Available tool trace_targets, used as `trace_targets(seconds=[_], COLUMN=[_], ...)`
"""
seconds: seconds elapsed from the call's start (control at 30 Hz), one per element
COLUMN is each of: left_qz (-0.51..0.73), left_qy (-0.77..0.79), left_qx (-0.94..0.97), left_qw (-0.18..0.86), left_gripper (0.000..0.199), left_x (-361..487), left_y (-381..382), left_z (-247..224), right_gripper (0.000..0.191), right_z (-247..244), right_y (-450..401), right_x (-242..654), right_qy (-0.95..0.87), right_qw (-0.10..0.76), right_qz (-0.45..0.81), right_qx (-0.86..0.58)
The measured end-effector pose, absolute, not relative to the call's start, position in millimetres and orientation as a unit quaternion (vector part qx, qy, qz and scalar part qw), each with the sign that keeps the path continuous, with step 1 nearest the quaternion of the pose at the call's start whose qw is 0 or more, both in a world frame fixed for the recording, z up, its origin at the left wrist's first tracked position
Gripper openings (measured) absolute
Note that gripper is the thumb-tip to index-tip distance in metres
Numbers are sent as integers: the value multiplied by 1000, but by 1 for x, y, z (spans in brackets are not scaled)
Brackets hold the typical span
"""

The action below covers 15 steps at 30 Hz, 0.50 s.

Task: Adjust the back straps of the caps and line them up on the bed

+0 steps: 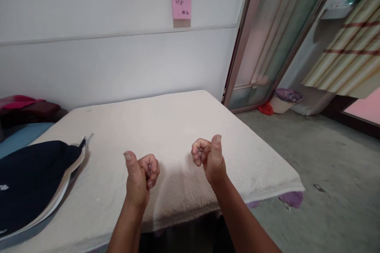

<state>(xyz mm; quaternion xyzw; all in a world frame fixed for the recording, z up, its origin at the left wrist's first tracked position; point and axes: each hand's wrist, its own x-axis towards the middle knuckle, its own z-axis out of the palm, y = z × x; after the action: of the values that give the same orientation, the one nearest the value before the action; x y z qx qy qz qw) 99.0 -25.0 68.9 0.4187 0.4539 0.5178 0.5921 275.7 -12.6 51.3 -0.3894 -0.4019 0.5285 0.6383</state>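
Note:
Above the front part of a table (166, 122) with a cream woven cover, my left hand (139, 178) is held with its thumb up and its fingers curled in. My right hand (210, 158) makes the same thumbs-up shape, a little farther from me. Neither fist shows anything in it, and a gap separates the two. Nearest to my left hand, on the table's left side, lies a dark navy fabric piece (29, 182) with layers of white and grey under its curved edge. The frame's left edge cuts it off.
A pink note (181, 7) is taped to the white wall (118, 67) behind the table. To the right are a sliding glass door (264, 39), a bin (282, 101) with a purple liner, a striped curtain (344, 55) and grey floor. Maroon and pink items (26, 106) lie at the far left.

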Motion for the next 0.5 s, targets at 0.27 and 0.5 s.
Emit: trace_targets(seconds=[0.27,0.5], left_qz=[523,518], left_qy=[448,461], left_qx=[430,443], left_qw=[584,569], left_gripper=[76,74], left_x=[99,94], left_y=[-29,-34], left_z=[77,78], right_gripper=[74,75], right_z=[67,72], right_y=[-23,-27], right_x=[267,257], right_qy=[-444,-470], right_qw=[632,613], right_qz=[501,496], right_qx=[-391,-396])
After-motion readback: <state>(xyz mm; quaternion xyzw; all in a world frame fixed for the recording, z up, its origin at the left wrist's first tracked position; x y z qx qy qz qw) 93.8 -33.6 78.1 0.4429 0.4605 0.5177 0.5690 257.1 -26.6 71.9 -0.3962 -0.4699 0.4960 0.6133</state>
